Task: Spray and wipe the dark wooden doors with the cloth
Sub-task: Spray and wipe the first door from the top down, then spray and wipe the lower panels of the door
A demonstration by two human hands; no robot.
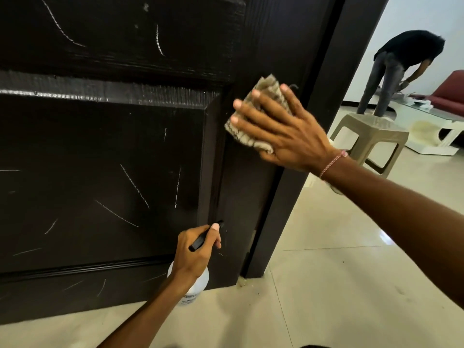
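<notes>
Head view: a beige checked fabric cloth [270,84] is pressed flat against the right stile of the dark brown wood-grain panelled door [113,151] by the right hand [283,131], fingers straight and spread. A white plastic spray bottle [198,287] is gripped by the left hand [198,249], fingers curled round its black head. Pinned by pressure alone, the cloth could be dropped; low spray could wet the glossy pale tiled floor [326,285].

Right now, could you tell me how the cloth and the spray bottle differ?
The cloth is beige and crumpled; the spray bottle is white with a black head. The cloth is pressed on the door high up; the spray bottle hangs low by the floor. The right grip lies flat on the cloth; the left grip curls round the spray bottle.
</notes>
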